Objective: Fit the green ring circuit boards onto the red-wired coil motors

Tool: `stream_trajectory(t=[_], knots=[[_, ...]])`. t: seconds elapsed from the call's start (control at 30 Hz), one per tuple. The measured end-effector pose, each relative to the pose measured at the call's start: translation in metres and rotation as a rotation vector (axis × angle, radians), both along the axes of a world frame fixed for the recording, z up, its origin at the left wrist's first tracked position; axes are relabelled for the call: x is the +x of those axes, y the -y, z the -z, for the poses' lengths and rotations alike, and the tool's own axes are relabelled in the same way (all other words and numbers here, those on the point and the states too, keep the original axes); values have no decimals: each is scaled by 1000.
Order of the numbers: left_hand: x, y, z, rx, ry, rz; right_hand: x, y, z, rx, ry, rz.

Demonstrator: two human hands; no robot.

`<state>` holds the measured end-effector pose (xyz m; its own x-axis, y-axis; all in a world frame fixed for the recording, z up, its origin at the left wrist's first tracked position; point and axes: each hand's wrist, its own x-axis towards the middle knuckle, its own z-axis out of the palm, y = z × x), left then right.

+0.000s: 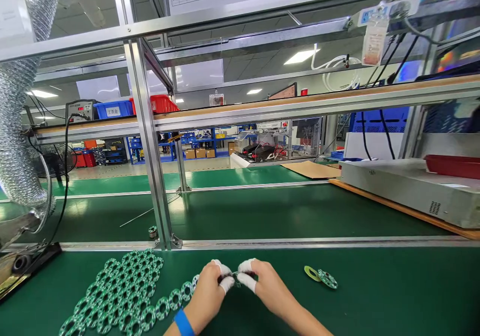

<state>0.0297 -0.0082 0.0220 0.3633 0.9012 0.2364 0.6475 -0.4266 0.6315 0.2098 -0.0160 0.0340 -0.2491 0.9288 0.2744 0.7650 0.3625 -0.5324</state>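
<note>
My left hand (211,287), with white finger cots and a blue wristband (183,322), pinches a small green ring-shaped circuit board (236,279) from the left. From the right, my right hand (264,282), also in white finger cots, grips the same board; the fingers hide most of it. A row of ring-shaped boards (175,299) runs from my left wrist to a large flat cluster of similar boards (125,288) on the green mat. To the right of my hands lie a yellow-green ring (312,273) and another ring board (327,279), their edges touching or overlapping.
A metal post (150,151) rises behind the cluster, with a small round part (152,232) at its foot. A grey equipment box (408,191) stands at the right. Foil ducting (17,141) hangs at the left. Blue (112,109) and red bins (163,104) sit on the shelf.
</note>
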Motion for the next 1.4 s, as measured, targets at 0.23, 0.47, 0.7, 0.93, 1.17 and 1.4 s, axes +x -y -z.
stream_trajectory(t=[0.23,0.47,0.7,0.93,1.17,1.4], knots=[[-18,-11,3,17,78,23,4,-6,4,84,-118,62],[-6,-3,6,18,-75,-49,-12,1,11,77,275,157],[0,2,6,-22,-58,-31,-10,5,7,99,311,179],[-7,-7,14,6,89,14,-10,2,-1,49,218,142],[-4,-4,14,15,-96,-121,-20,5,9,58,287,249],[5,5,6,9,-112,-147,-8,1,8,59,293,295]])
